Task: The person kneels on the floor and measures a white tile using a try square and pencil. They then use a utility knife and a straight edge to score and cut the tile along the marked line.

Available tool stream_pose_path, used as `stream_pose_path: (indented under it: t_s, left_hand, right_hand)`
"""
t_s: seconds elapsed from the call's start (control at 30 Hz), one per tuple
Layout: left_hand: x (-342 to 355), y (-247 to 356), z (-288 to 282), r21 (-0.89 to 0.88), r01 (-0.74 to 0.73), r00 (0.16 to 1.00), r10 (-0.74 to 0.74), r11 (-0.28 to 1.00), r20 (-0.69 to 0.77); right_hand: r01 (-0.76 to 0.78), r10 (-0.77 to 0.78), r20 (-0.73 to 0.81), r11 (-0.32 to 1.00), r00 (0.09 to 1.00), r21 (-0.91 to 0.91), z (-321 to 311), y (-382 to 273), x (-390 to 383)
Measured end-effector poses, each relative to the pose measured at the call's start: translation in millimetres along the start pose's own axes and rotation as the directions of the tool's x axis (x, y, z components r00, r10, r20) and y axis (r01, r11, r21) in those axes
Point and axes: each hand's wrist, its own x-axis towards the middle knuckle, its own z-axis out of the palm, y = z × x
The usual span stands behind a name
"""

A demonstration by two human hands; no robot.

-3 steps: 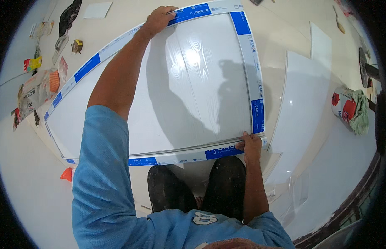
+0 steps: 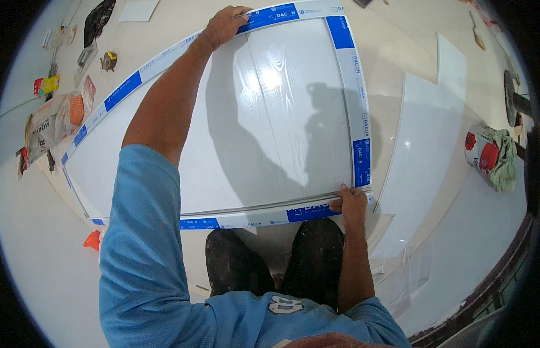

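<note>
A large white panel (image 2: 246, 133) with a wood-grain surface lies in front of my knees. Blue-and-white protective film covers its frame (image 2: 361, 116). My left hand (image 2: 226, 26) reaches across to the far side, its fingers closed over the frame's outer edge. At the near right corner, my right hand (image 2: 351, 204) grips the near frame bar, with the thumb on top. Along that near bar runs a narrow dark gap between frame and panel. The undersides of both grips are hidden.
Loose white boards (image 2: 418, 139) lie on the floor to the right, near a bucket (image 2: 480, 148) with a green cloth over it. On the left are a tape measure (image 2: 109, 61), a printed sack (image 2: 49, 122) and an orange-red object (image 2: 92, 240). A small white board (image 2: 138, 10) lies farther off.
</note>
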Motion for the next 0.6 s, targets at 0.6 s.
stream_pose_path:
  t_s: [0.6]
  left_hand:
    - [-16.0, -2.2, 16.1, -0.117, -0.003, 0.996, 0.013, 0.993, 0.085]
  right_hand:
    - [0.467, -0.513, 0.043, 0.740, 0.857, -0.485, -78.2, 3.7, 25.6]
